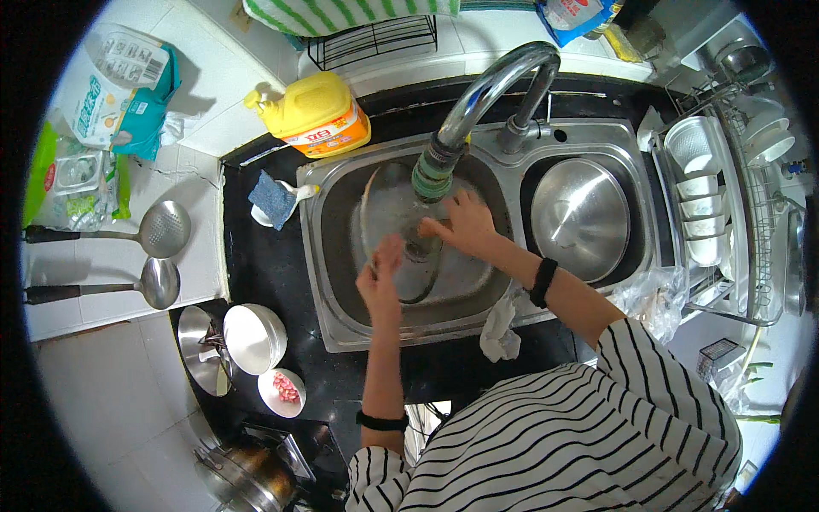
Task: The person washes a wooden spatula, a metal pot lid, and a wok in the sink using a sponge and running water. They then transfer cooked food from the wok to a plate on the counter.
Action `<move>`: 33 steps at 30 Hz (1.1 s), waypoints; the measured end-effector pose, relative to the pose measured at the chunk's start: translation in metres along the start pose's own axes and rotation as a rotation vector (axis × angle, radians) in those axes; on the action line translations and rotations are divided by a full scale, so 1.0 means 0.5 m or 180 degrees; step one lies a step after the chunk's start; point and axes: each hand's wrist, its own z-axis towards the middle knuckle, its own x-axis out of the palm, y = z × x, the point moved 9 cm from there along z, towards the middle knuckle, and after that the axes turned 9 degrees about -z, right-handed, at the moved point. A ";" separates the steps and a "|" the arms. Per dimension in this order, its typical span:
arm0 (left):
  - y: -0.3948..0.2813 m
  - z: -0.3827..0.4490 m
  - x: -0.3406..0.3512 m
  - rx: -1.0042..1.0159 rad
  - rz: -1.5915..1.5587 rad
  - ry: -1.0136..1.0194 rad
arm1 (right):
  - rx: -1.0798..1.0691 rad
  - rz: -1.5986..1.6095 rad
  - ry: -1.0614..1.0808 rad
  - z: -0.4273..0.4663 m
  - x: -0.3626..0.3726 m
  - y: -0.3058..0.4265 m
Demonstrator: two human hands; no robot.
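Both my hands are over the large left basin of a stainless steel double sink. My left hand is on the left side of the basin, blurred, its fingers raised; whether it grips anything cannot be made out. My right hand is spread beside the drain, just below the green-tipped spout of the chrome faucet. A thin curved dark rim or cord runs through the basin between and under the hands; its exact kind is unclear.
An upturned steel bowl fills the right basin. A yellow detergent jug and blue scouring pad stand left of the sink. White bowls are at lower left, a dish rack at right, a crumpled cloth or tissue at the front edge.
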 end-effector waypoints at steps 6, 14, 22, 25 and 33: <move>0.092 0.067 -0.086 -0.0812 -0.1710 -0.0035 | -0.1053 -0.0029 0.1378 0.016 -0.020 0.096; 0.158 0.171 -0.108 -0.0722 -0.0499 -0.0377 | -0.0937 0.0486 0.1126 -0.046 -0.062 0.093; -0.014 0.079 0.113 0.2522 0.2328 0.0274 | -0.0189 0.0578 0.0962 -0.089 -0.095 0.053; -0.040 0.066 0.220 0.3182 0.2453 0.1313 | -0.0040 0.0682 0.1090 -0.097 -0.111 0.034; -0.103 0.197 0.219 0.2679 0.2348 0.0500 | 0.0276 0.1190 0.0790 -0.094 -0.148 -0.007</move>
